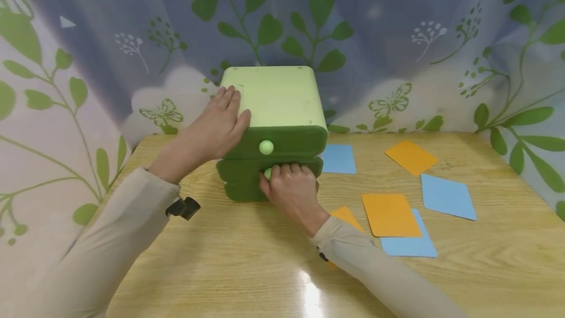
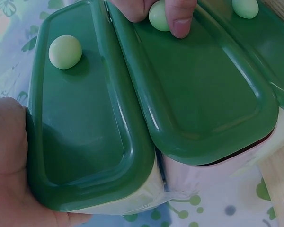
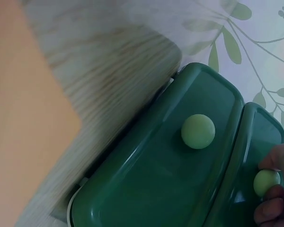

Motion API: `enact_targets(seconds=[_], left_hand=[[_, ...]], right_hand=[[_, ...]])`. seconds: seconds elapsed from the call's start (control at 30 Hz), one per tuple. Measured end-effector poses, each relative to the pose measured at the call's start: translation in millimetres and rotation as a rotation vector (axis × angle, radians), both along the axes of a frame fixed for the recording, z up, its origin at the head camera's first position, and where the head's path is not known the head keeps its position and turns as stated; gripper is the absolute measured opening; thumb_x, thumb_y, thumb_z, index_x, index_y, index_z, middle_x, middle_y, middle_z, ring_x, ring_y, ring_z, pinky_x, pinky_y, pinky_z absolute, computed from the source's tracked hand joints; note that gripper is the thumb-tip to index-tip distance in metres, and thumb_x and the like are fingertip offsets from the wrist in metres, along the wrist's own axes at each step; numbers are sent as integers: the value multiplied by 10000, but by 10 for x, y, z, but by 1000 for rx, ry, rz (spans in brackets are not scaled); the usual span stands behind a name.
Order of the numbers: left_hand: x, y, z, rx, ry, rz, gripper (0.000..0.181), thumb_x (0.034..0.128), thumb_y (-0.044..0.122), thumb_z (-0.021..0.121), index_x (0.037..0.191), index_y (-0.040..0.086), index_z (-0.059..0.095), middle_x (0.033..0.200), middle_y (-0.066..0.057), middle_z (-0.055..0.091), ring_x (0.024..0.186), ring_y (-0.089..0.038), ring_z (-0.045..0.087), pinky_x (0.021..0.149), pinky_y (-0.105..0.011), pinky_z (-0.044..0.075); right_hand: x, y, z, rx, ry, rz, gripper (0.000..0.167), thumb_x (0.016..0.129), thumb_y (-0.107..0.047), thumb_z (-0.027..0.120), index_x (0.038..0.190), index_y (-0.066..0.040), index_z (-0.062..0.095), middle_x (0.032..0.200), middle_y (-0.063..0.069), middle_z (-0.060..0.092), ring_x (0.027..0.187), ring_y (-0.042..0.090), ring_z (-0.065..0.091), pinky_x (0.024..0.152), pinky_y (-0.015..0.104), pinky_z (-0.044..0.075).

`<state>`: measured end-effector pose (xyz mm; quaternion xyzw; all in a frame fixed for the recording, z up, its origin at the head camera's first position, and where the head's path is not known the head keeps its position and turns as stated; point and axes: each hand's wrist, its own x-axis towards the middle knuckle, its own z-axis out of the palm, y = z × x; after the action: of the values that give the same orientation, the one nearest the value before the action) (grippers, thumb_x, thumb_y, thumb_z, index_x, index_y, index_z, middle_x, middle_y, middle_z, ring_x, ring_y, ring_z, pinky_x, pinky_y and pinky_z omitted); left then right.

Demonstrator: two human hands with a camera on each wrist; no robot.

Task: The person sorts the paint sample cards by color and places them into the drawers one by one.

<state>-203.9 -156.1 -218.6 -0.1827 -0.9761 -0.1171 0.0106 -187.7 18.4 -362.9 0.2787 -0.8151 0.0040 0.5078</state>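
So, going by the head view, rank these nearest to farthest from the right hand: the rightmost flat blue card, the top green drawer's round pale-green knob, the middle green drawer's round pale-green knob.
1. Middle drawer's knob: in the right hand's grip.
2. Top drawer's knob: just above it.
3. Rightmost blue card: off to the right.

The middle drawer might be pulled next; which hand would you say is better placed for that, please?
Probably the right hand: it grips the knob of the middle drawer. The left hand rests on top of the cabinet, so it seems better placed to steady.
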Motion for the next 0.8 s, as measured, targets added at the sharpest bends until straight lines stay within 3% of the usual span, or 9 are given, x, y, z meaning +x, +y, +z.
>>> enact_targets(seconds=[0.5, 0.8], left_hand=[[0, -8, -8, 5, -7, 13, 670, 1051, 372, 115, 1490, -132, 63, 1563, -302, 3, 1452, -397, -54, 1180, -485, 10], [-7, 19, -30, 7, 23, 33, 668, 1051, 372, 103, 1490, -132, 90, 1563, -300, 33, 1455, -395, -27, 1181, -490, 25]], right_hand=[[72, -17, 36, 16, -66, 18, 517, 829, -293, 680, 489, -180, 308, 441, -61, 248, 336, 86, 310, 299, 240, 268], [87, -18, 45, 10, -87, 134, 448, 801, -141, 654, 515, -173, 310, 458, -47, 265, 367, 96, 283, 299, 230, 246]])
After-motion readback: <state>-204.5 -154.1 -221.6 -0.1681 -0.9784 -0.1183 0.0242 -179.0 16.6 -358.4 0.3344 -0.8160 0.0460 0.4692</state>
